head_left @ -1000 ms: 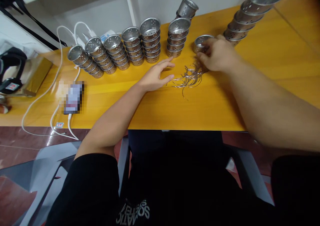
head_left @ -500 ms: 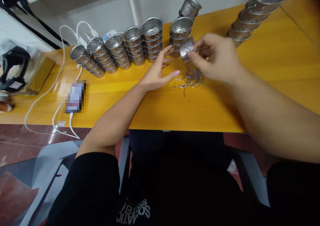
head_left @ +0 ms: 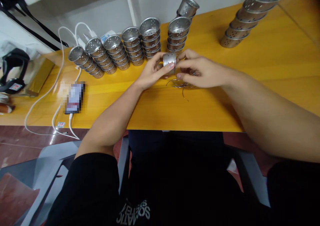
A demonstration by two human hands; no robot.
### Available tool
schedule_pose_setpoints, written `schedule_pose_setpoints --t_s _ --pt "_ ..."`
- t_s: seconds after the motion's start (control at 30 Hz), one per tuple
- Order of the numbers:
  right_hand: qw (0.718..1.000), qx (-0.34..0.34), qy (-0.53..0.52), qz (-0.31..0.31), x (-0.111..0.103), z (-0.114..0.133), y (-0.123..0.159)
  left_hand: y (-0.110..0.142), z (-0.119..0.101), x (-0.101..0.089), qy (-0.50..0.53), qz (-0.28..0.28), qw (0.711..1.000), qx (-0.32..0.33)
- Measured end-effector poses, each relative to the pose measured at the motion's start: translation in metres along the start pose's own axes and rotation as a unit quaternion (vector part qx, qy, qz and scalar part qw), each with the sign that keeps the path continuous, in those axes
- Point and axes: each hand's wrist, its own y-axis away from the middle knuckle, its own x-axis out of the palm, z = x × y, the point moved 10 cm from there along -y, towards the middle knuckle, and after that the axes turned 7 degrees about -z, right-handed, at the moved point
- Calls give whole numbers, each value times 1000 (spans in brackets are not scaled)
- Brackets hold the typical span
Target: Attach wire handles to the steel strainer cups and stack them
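1. Centrally, one perforated metal cup (head_left: pixel 169 58), lifted over the tabletop (head_left: pixel 160 109), between the two hands; tipped on its side, with its long axis running roughly left to right.
2. Rim of said cup: on the right-hand side, seemingly turned toward the right fingers; base toward the left palm.
3. Left hand (head_left: pixel 150 73): clamped on the cup, thumb across the near wall, fingers behind; the nearer of the pair, being in contact.
4. Right hand (head_left: pixel 205 72): just beside the rim, thumb and fingers parted; whether a fingertip touches the metal, one cannot tell.
5. Loose curved wires (head_left: pixel 180 84), one heap: on the tabletop, partly hidden under the right hand, to the right of the cup and nearer the person.
6. Short stack of like cups (head_left: pixel 178 36): upright, just beyond the hands, mouths up.
7. Tall leaning stack (head_left: pixel 240 27): well apart, beyond the right hand and to its right.
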Motion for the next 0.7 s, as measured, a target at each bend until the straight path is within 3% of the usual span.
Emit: schedule_pose_setpoints --t_s 0.17,0.33,0.53,0.7 --pt "999 39 -10 18 7 -11 4 -4 2 -3 -22 11 999 25" --pt "994 107 -3 -11 -1 -25 1 -9 9 -6 -14 20 999 46" --pt "976 194 -100 -4 7 -42 4 -7 16 -2 -36 37 997 62" --pt "985 158 -67 -17 -1 -31 1 -4 16 3 -57 70 992 88"
